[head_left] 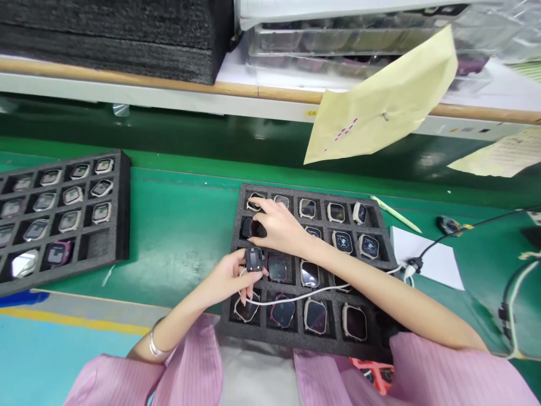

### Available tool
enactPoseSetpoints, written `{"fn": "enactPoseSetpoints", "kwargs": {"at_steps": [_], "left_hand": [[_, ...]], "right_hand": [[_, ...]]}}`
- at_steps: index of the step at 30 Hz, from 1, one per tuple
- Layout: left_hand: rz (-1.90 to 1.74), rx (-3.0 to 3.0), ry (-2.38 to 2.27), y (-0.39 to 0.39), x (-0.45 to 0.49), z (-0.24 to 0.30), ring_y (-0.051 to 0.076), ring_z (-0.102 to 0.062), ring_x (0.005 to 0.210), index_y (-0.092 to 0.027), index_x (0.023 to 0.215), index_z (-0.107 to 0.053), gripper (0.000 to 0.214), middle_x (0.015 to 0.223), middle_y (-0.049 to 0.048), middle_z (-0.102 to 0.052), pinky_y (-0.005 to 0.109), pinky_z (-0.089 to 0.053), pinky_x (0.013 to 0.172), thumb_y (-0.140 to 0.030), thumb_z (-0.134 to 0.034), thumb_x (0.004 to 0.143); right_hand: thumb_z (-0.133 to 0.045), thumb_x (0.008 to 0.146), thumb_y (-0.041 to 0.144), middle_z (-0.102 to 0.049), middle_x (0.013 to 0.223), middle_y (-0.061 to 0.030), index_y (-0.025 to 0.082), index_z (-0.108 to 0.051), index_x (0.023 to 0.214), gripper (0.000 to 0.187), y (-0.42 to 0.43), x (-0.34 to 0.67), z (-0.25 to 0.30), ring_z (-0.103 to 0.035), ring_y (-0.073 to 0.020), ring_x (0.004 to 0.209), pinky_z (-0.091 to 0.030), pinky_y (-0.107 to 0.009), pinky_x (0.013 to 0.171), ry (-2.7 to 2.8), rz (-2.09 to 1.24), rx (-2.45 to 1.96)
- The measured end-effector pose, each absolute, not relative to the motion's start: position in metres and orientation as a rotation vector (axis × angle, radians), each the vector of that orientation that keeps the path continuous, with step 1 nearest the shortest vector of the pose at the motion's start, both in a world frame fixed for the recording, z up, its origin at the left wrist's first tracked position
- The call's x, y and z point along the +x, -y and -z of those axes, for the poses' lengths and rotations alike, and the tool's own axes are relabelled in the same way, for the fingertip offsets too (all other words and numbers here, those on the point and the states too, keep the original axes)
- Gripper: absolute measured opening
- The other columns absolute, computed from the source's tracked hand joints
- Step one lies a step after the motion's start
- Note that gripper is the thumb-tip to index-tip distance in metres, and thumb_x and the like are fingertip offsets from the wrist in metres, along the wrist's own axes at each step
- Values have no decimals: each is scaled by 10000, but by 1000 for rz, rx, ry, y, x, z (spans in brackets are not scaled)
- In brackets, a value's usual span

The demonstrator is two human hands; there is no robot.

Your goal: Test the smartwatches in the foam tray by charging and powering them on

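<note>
My left hand (232, 277) is closed on a small black square device (254, 260) with a lighter panel and shiny dots on its face. A thin white cable (296, 296) passes by its fingers and runs right across the foam tray. My right hand (279, 227) is over the tray's upper left corner, its fingers apart. Its index fingertip touches a light-framed smartwatch (256, 201) in the corner compartment, while the thumb hangs over a dark piece (247, 228) one compartment nearer. The black foam tray (296, 336) holds several square smartwatches; my right forearm hides some.
A second foam tray (122, 208) of watches lies at the left. Right of my tray are a pale green pen (395, 213), white paper (435, 259) and a black cable (460, 228). Yellow paper (380, 107) hangs from the shelf edge, below black foam blocks (105, 39) and clear plastic trays.
</note>
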State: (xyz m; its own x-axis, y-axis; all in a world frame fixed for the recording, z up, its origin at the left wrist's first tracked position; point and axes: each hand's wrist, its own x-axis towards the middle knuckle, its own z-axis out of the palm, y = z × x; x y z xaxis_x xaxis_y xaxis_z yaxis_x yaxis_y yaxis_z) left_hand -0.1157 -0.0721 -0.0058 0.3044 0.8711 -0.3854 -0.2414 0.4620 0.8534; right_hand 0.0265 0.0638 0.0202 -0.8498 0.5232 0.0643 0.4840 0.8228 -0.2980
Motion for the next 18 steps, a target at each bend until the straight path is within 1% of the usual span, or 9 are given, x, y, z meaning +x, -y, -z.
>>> {"fn": "enactPoseSetpoints", "kwargs": {"at_steps": [2, 4, 6, 8, 10, 11, 14, 18], "left_hand": [[-852, 706, -954, 69, -119, 7, 92, -645, 561, -127, 1008, -554, 396, 1021, 110, -681, 186, -529, 444, -316, -768, 733], [-848, 661, -907, 67, -122, 9, 136, -689, 672, -132, 1054, -568, 457, 1037, 112, -675, 201, -551, 498, -266, -807, 689], [-846, 639, -861, 67, -123, 10, 162, -698, 757, -140, 1079, -583, 500, 1032, 97, -670, 220, -567, 553, -224, -833, 654], [-859, 644, -839, 67, -121, 11, 162, -686, 801, -139, 1063, -605, 517, 990, 70, -674, 249, -585, 633, -192, -858, 615], [-875, 662, -871, 68, -117, 11, 152, -670, 804, -129, 1023, -621, 474, 929, 45, -679, 279, -592, 704, -201, -861, 620], [-889, 672, -906, 69, -114, 11, 149, -666, 793, -124, 999, -624, 436, 902, 37, -676, 289, -595, 715, -223, -852, 640], [-960, 670, -1024, 73, -107, 10, 146, -664, 741, -117, 943, -618, 342, 843, 22, -656, 303, -607, 684, -318, -790, 725], [-1015, 663, -1100, 76, -100, 10, 131, -646, 670, -120, 907, -627, 346, 761, -6, -630, 274, -606, 621, -369, -781, 722]], "right_hand": [[-814, 722, 282, -487, 1368, -212, 117, -683, 885, 266, -64, 42, -24, -537, -345, 1193, -493, -504, 941, 2801, -480, -773], [-785, 752, 268, -485, 1371, -183, 147, -673, 953, 261, -58, 58, -31, -533, -304, 1218, -483, -461, 985, 2699, -650, -684], [-750, 780, 254, -502, 1364, -169, 166, -663, 1023, 273, -46, 69, -36, -524, -302, 1236, -474, -469, 996, 2652, -801, -604], [-738, 789, 250, -546, 1327, -185, 152, -655, 1054, 294, -32, 73, -37, -537, -325, 1218, -474, -502, 981, 2696, -765, -582], [-735, 799, 257, -597, 1263, -210, 114, -647, 1073, 321, -19, 71, -34, -578, -343, 1153, -489, -519, 944, 2738, -660, -551], [-728, 808, 256, -624, 1220, -217, 96, -639, 1088, 334, -15, 68, -32, -603, -342, 1106, -501, -518, 920, 2747, -619, -519], [-671, 843, 218, -689, 1074, -204, 71, -619, 1124, 321, -10, 60, -27, -655, -318, 964, -527, -498, 854, 2749, -567, -433], [-596, 853, 176, -709, 1004, -173, 89, -607, 1125, 286, -14, 60, -30, -673, -291, 878, -521, -506, 850, 2713, -630, -389]]}}
